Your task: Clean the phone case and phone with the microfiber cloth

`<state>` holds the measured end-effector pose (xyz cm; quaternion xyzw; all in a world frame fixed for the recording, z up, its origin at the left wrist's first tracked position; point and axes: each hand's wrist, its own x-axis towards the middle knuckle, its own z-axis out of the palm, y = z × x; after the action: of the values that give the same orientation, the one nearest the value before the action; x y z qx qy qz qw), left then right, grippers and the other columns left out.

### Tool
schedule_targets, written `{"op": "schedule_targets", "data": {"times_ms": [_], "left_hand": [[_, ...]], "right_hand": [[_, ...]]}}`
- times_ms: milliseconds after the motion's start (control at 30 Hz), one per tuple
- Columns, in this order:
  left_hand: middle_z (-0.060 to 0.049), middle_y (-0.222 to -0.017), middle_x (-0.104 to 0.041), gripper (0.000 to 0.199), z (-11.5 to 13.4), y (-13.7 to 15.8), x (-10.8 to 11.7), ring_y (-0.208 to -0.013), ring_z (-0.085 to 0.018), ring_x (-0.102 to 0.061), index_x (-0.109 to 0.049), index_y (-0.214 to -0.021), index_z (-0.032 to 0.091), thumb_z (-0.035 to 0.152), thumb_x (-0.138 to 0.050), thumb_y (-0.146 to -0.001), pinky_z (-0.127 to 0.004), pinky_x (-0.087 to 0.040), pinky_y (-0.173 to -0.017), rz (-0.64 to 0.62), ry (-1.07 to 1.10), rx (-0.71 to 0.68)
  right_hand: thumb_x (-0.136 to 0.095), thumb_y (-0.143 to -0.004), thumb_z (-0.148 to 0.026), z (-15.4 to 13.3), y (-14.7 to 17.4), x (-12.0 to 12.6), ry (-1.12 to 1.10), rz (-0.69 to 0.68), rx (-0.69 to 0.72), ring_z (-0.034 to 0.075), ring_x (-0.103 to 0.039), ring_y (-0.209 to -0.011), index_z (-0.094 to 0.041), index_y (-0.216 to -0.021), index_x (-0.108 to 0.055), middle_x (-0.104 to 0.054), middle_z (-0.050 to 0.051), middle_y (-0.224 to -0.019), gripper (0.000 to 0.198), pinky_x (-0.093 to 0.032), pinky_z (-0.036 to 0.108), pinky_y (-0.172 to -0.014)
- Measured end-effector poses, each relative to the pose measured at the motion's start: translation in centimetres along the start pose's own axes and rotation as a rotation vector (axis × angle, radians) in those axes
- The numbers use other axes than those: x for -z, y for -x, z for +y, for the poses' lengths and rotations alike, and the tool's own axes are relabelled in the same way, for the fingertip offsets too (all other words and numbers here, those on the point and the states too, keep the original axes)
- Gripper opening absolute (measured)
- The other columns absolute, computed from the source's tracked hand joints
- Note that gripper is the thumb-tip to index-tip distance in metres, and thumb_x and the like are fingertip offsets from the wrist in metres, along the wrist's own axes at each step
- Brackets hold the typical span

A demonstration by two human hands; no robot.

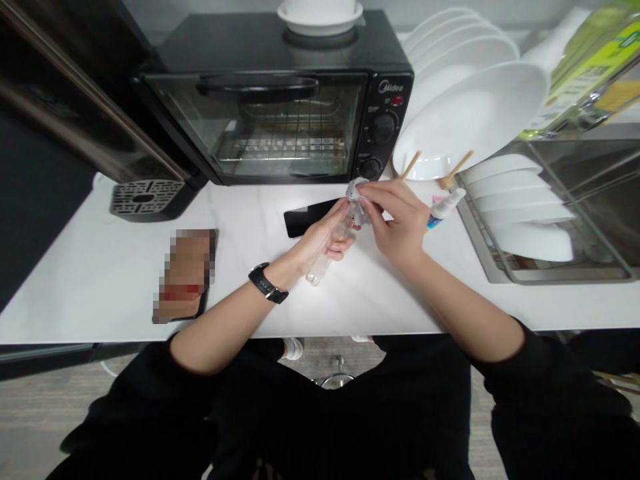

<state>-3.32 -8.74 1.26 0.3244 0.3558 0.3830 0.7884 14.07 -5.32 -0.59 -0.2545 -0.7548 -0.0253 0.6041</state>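
left hand [320, 241] curls round a clear bottle [316, 273] over the white counter [390, 303]; its long axis slants away to the right, toward the right hand [404, 225], which pinches a whitish piece [356, 189] at the far end.

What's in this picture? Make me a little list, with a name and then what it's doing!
Left hand: around a clear container
Right hand: pinching a crumpled white thing, maybe tissue, at the container's far end
Watch: black, on the left wrist
Phone: flat on the white counter
Oven: black, white dish on top
Plates: white, right of the oven
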Motion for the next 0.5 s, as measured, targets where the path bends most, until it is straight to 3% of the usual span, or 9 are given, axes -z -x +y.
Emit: {"op": "schedule_targets", "data": {"times_ms": [100, 333, 500], "left_hand": [[0.006, -0.071, -0.048, 0.032, 0.3, 0.1, -0.3, -0.043, -0.004, -0.029, -0.059, -0.104, 0.023, 0.051, -0.051, -0.116, -0.014, -0.013, -0.041, 0.021, -0.007, 0.021], [0.008, -0.061, -0.033, 0.039, 0.5, -0.1, -0.3, -0.042, -0.005, -0.029, -0.049, -0.084, 0.021, 0.032, -0.035, -0.119, -0.012, -0.017, -0.042, 0.086, 0.035, 0.073], [0.007, -0.06, -0.041, 0.026, 0.1, -0.3, 0.0, -0.041, -0.005, -0.033, -0.059, -0.087, 0.019, 0.015, -0.047, -0.11, -0.013, -0.022, -0.041, 0.109, 0.099, 0.027]], "right_hand": [[-0.071, -0.106, -0.016, 0.2, 0.2, -0.2, -0.012, -0.042, -0.01, 0.023, -0.083, -0.1, -0.025, -0.119, -0.084, -0.087, 0.006, -0.107, 0.02, -0.069, 0.039, -0.085], [-0.071, -0.106, -0.014, -1.1, 0.5, -0.4, -0.102, -0.125, 0.042, 0.022, -0.083, -0.104, -0.026, -0.125, -0.082, -0.087, 0.007, -0.114, 0.026, -0.07, 0.039, -0.087], [-0.073, -0.104, -0.014, -2.1, 0.9, -0.7, -0.184, -0.161, 0.074, 0.023, -0.082, -0.108, -0.025, -0.127, -0.081, -0.087, 0.007, -0.116, 0.026, -0.07, 0.043, -0.095]]}}
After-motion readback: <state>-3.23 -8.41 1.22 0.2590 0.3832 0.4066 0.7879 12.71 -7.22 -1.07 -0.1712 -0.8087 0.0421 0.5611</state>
